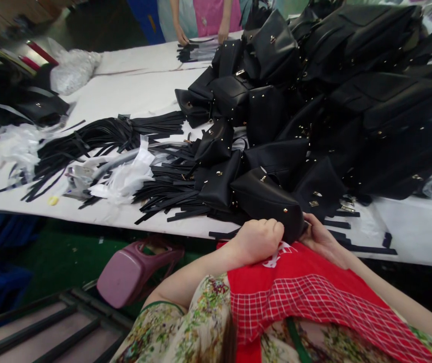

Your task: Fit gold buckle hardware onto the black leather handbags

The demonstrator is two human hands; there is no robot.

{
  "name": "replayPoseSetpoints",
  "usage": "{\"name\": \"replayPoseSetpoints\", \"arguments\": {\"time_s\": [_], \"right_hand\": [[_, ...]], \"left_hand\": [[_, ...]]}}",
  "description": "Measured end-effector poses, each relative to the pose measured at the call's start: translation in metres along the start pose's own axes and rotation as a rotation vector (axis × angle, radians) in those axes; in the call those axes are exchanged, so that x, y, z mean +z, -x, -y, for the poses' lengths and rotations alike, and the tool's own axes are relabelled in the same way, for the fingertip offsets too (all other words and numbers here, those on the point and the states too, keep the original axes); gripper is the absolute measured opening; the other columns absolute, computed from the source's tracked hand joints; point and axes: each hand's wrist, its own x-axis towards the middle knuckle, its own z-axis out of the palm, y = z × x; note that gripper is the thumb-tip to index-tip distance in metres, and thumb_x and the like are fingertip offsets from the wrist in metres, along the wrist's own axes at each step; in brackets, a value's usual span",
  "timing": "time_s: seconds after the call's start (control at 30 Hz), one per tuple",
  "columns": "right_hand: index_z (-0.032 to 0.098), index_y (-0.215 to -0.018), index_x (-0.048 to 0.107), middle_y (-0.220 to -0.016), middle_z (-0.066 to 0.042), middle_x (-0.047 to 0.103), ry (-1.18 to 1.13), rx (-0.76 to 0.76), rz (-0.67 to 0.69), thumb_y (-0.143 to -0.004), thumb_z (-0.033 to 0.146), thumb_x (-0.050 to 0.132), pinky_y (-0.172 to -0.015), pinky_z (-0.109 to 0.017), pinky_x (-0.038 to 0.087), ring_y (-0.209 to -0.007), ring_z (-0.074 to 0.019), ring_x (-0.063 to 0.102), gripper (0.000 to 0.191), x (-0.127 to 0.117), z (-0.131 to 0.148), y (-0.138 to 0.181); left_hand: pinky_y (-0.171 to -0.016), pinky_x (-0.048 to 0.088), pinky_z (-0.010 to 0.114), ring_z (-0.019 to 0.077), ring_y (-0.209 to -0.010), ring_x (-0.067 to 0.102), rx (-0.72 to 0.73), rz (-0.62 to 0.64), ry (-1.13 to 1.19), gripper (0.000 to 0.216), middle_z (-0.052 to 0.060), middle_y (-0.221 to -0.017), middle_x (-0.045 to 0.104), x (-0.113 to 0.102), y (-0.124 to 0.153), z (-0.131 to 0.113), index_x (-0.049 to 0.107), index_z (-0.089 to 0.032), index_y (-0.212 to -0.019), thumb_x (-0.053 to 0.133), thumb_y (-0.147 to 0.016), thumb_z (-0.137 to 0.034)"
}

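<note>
A black leather handbag [267, 196] with small gold-coloured metal fittings lies tilted at the near edge of the table, in front of my body. My left hand [259, 239] is closed in a fist at the bag's near edge, its fingertips hidden from view. On the other side, my right hand [320, 236] pinches the bag's lower right corner between thumb and fingers. Another black bag [219, 181] rests just left of it, and a black piece with metal clasps [320, 189] lies to its right.
Black bags [382, 101] are heaped across the right of the white table [125, 65]. Bundles of black straps [98, 133] and crumpled white wrapping [125, 176] lie to the left. A pink stool [125, 275] stands below the edge. Across the table are a co-worker's hands [181, 36].
</note>
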Motion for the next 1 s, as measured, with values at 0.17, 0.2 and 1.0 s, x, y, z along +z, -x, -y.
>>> {"name": "replayPoseSetpoints", "arguments": {"time_s": [0.17, 0.2, 1.0], "right_hand": [[0.02, -0.086, 0.061, -0.078, -0.003, 0.071, 0.489, -0.099, -0.029, -0.088, 0.024, 0.053, -0.066, -0.027, 0.058, -0.067, -0.0161, 0.068, 0.01, -0.017, 0.008, 0.001], [0.02, -0.089, 0.063, -0.085, -0.005, 0.072, 0.681, -0.137, -0.055, -0.087, 0.028, 0.055, -0.07, -0.031, 0.058, -0.073, -0.0185, 0.069, 0.012, -0.021, 0.015, 0.003], [0.025, -0.056, 0.026, -0.068, -0.011, 0.052, 1.49, -0.978, 0.142, -0.062, 0.016, 0.065, -0.09, -0.058, 0.045, -0.11, -0.036, 0.051, 0.041, 0.089, -0.021, -0.055]], "left_hand": [[-0.069, 0.047, 0.032, 0.0195, -0.076, 0.062, -0.481, -0.219, 0.28, 0.012, 0.007, -0.084, 0.065, 0.012, 0.025, 0.041, 0.053, -0.018, -0.088, 0.042, -0.092, -0.016], [-0.07, 0.047, 0.031, 0.0184, -0.076, 0.061, -0.54, -0.266, 0.423, 0.01, 0.006, -0.083, 0.064, 0.015, 0.032, 0.049, 0.052, -0.018, -0.087, 0.044, -0.091, -0.017], [-0.046, 0.02, 0.021, 0.0078, -0.043, 0.028, -0.899, -0.485, 1.412, 0.016, -0.007, -0.043, 0.034, 0.073, 0.073, 0.086, 0.053, -0.016, -0.056, 0.041, -0.066, -0.019]]}}
